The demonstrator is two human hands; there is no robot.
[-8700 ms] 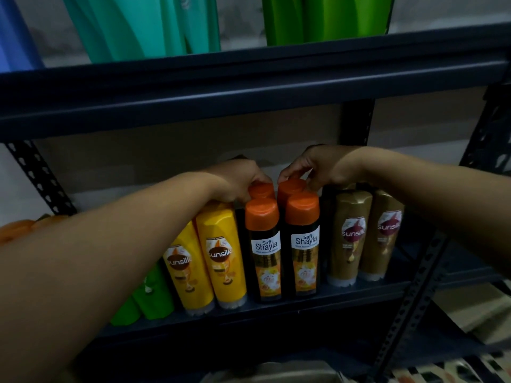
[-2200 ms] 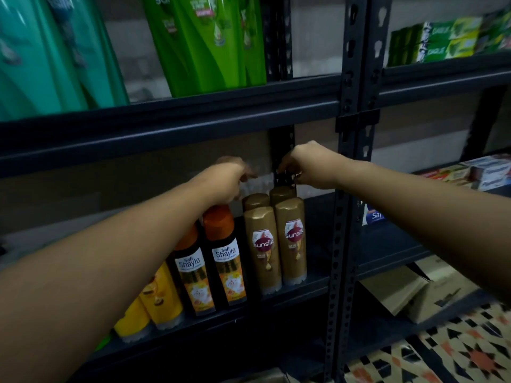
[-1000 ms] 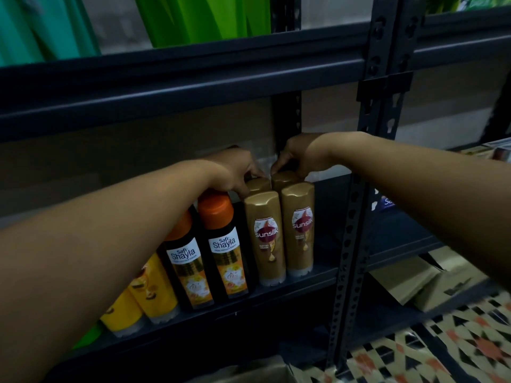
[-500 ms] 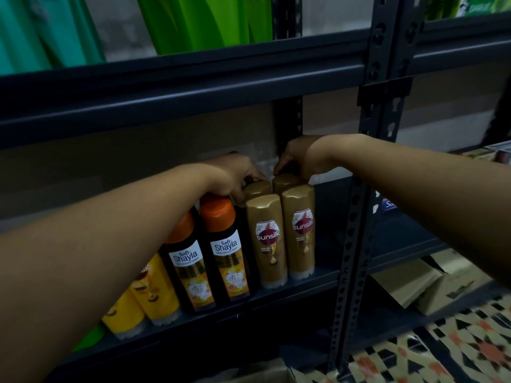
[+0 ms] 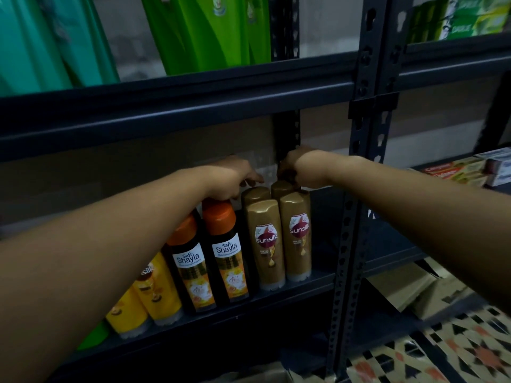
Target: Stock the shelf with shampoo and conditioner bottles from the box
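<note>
Gold Sunsilk bottles stand two deep at the right end of the dark shelf [image 5: 276, 297]. The front pair [image 5: 266, 244] faces me and the rear pair [image 5: 255, 194] shows only its caps. My left hand [image 5: 231, 178] reaches over an orange-capped Safi Shayla bottle [image 5: 226, 255], fingers curled at the rear left gold cap. My right hand [image 5: 300, 167] is closed on the cap of the rear right gold bottle [image 5: 282, 187]. Yellow Sunsilk bottles [image 5: 157, 288] stand further left, partly hidden by my left forearm.
A perforated upright post [image 5: 356, 203] stands just right of the gold bottles. Green bottles [image 5: 207, 31] and teal bottles [image 5: 41, 42] fill the shelf above. Toothpaste boxes [image 5: 467, 170] lie on the neighbouring shelf. Cardboard [image 5: 414, 288] sits low at the right on a patterned floor [image 5: 456, 352].
Several seconds ago both hands were on the orange-capped bottles; since then they have moved right to the rear gold bottles. Over the last second they have hardly moved.
</note>
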